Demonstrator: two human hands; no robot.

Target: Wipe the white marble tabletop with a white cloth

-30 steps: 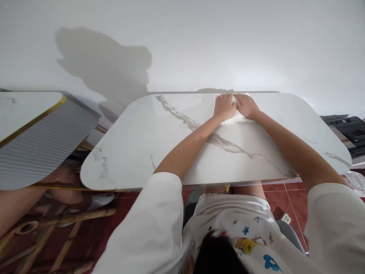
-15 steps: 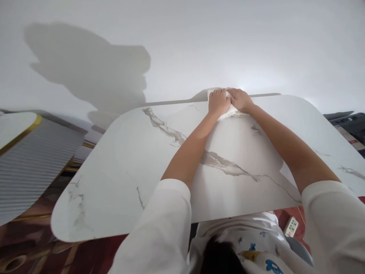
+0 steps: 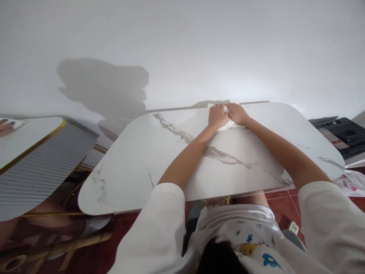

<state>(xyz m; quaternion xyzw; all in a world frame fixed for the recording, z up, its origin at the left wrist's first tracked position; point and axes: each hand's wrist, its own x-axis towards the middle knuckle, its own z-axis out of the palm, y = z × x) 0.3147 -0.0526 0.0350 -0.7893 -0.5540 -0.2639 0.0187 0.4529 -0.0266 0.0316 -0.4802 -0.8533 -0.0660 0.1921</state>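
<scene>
A white cloth (image 3: pixel 234 125) lies bunched on the marble-patterned white tabletop (image 3: pixel 122 160), at its far edge near the wall. My left hand (image 3: pixel 218 115) presses down on the cloth with its fingers curled over it. Close beside it, my right hand (image 3: pixel 237 113) also grips the cloth, its fingertips touching or nearly touching my left hand. Both arms stretch forward across the table. Parts of the cloth are hidden beneath my hands.
At left stands another white top with a gold edge (image 3: pixel 45 142) and ribbed grey side; a person's hand (image 3: pixel 6 127) shows there. A black case (image 3: pixel 339 133) lies at right, above a clear plastic bag (image 3: pixel 353 182). A power strip (image 3: pixel 293 227) is on the red floor.
The view has shifted, showing more of the left top and black case. My hands stay together on the cloth at the far edge; the person's hand at left has come into view.
</scene>
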